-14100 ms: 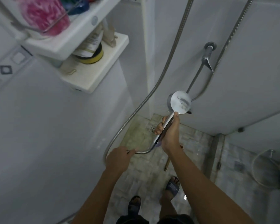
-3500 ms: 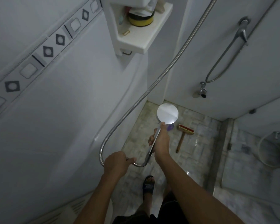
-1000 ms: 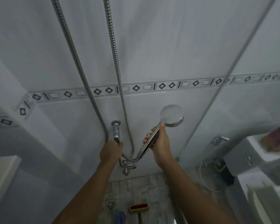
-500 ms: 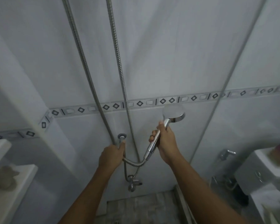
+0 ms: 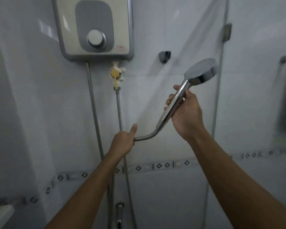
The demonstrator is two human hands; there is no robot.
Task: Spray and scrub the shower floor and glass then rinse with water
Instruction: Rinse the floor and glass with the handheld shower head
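- Across the far side, the tiled wall point(image 5: 155, 195) fills my view, and a patterned band point(image 5: 160, 165) runs low along it. The shower floor is out of sight below.
- At the right, the glass panel point(image 5: 218, 104) meets the wall, with its hinge point(image 5: 226, 32) high up.
- At the upper left hangs the water heater point(image 5: 96, 28).
- From under it the metal hose point(image 5: 146, 136) drops and loops. My left hand point(image 5: 122, 143) is curled round it, thumb up.
- My right hand point(image 5: 186, 116) grasps the handle of the shower head point(image 5: 201, 70), which is raised near the glass with its face turned away from me.
- I see no water leaving the head, so I judge the rinse is paused or over.
- A small empty bracket point(image 5: 164, 56) sits on the wall, up and left of the head. I judge the next move is to lift the handle into it and feed slack from my left hand so the hose doesn't drag.
- A yellow valve point(image 5: 116, 74) sits beneath the heater, left of that path and not blocking it.
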